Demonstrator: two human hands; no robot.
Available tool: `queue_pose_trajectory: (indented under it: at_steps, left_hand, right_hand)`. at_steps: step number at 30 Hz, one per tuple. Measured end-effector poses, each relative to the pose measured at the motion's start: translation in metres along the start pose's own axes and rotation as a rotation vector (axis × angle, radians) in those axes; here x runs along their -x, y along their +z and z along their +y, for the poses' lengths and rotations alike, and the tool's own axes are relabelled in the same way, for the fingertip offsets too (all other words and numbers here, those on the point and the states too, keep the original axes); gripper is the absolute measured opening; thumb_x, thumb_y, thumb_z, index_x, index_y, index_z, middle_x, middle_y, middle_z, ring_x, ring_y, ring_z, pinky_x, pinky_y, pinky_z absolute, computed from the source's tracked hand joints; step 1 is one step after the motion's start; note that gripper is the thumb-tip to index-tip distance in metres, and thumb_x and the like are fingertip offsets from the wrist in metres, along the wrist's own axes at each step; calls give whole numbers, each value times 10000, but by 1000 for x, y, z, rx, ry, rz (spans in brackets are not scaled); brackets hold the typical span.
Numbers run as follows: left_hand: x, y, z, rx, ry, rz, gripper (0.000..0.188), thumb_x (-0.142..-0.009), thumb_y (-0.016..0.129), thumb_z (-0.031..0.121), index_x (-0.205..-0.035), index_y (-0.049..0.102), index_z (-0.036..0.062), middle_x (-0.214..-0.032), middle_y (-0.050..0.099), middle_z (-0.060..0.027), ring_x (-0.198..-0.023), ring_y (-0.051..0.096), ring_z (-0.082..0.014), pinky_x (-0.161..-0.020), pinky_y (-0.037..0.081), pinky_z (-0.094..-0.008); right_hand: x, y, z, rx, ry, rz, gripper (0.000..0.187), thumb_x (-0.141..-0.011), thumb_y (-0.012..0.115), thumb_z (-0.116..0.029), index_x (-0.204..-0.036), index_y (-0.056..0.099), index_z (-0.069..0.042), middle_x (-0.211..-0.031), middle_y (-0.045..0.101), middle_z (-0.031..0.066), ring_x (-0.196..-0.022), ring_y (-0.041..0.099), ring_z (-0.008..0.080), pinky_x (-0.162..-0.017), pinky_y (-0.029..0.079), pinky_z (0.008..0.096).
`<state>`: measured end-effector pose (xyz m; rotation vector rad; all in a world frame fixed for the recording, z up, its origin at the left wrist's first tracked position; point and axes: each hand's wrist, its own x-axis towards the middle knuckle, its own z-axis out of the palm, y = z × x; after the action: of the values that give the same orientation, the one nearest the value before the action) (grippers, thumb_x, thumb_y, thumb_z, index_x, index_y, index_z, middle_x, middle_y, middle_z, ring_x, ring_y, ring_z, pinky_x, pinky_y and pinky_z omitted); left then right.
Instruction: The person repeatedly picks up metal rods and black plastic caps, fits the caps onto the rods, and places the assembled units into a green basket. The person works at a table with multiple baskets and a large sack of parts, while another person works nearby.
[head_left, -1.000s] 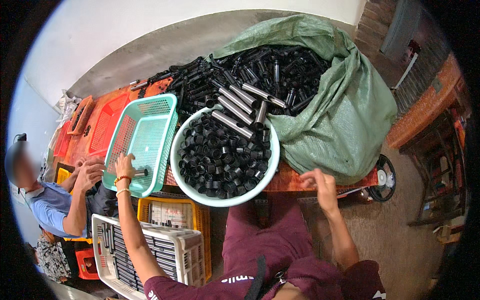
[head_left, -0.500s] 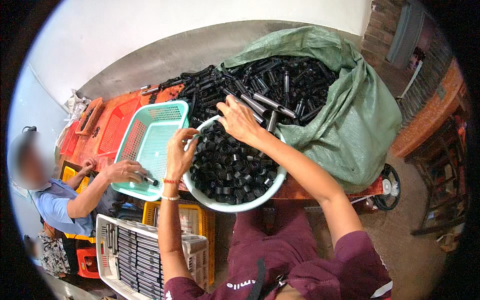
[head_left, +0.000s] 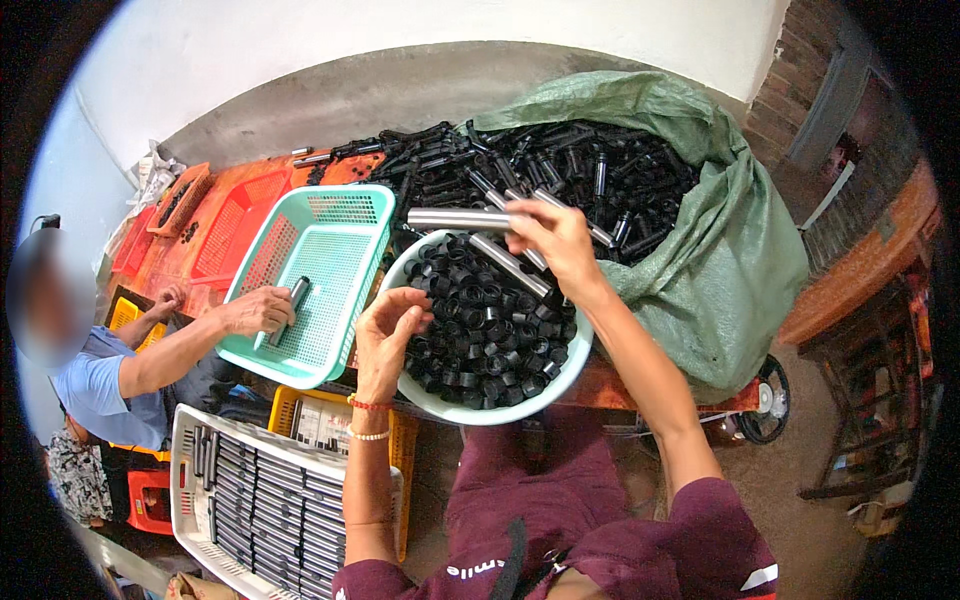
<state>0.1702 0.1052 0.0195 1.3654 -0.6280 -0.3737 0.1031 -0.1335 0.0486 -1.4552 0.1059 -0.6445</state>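
Note:
My right hand (head_left: 556, 244) pinches one end of a silver metal tube (head_left: 462, 219). The tube lies level above the far rim of a pale round basin (head_left: 572, 372) of short black rings (head_left: 480, 330). At the basin's left side, my left hand (head_left: 386, 338) is curled, thumb and fingertips drawn close over the rings. Whatever sits between those fingertips is too dark to make out. More silver tubes (head_left: 512, 266) rest on the basin's far edge, beside a heap of black tubular parts (head_left: 560, 160).
A green woven sack (head_left: 735, 290) surrounds the heap's right side. Left of the basin, a co-worker's hand (head_left: 258, 312) holds a dark tube in a mint-green basket (head_left: 335, 258). Red baskets (head_left: 240, 228) stand farther left. Below is a white crate (head_left: 185, 500) of lined-up tubes.
My right hand has lifted a silver tube from the pile and swung it level. My left hand's fingertips have drawn together over the rings. The co-worker's hand now holds a tube differently.

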Motion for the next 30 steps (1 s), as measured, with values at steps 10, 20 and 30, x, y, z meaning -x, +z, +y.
queue_pose_trajectory:
  at_steps: [10, 20, 30]
  left_hand:
    - [23, 78, 0, 345, -83, -175, 635, -771, 658, 94, -1319, 352, -2, -1185, 529, -114, -1079, 533, -214, -896, 458, -361]
    - [23, 96, -5, 508, -205, 6, 250, -824, 637, 140, -1028, 567, 16, -969, 639, -122, -789, 628, -144, -653, 534, -243]
    - [22, 91, -16, 606, -280, 46, 205, -836, 631, 224, -932, 555, 59, -859, 603, -48, -758, 605, -147, -658, 535, -303]
  right_hand:
    - [107, -11, -6, -620, 616, 83, 347, -909, 505, -310, -1000, 568, 19, -734, 647, 163, -545, 633, 161, -478, 544, 251]
    - [133, -14, -5, -741, 705, -20, 499, -929, 361, -464, -1024, 513, 2, -697, 624, 156, -502, 614, 220, -470, 530, 301]
    - [152, -13, -9, -488, 546, 51, 491, -955, 309, -412, -1033, 529, 21, -700, 610, 128, -528, 612, 180, -497, 523, 272]
